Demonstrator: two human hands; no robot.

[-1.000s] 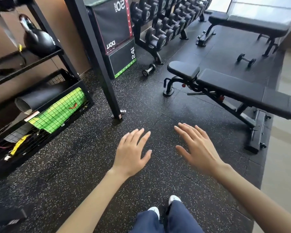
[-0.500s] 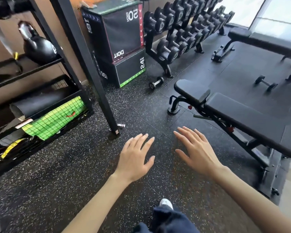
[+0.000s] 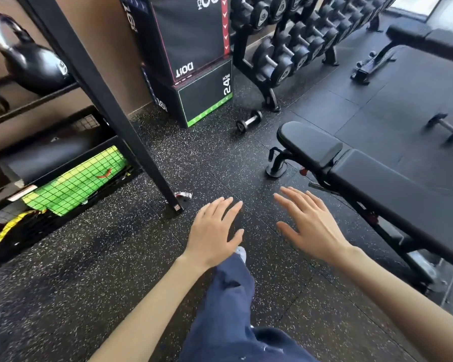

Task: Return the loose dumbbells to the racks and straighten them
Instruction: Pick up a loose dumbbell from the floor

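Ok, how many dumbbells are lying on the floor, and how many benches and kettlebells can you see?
Floor dumbbells: 2, the near dumbbell and the far dumbbell
Benches: 2, the near bench and the far bench
Kettlebells: 1, the kettlebell on the shelf
Total: 5

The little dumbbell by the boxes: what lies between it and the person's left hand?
In the head view, only bare speckled floor lies between the dumbbell and the left hand.

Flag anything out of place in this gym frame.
Two dumbbells lie loose on the floor rather than racked: a small dumbbell beside the foot of the rack, and a second dumbbell beyond the near bench.
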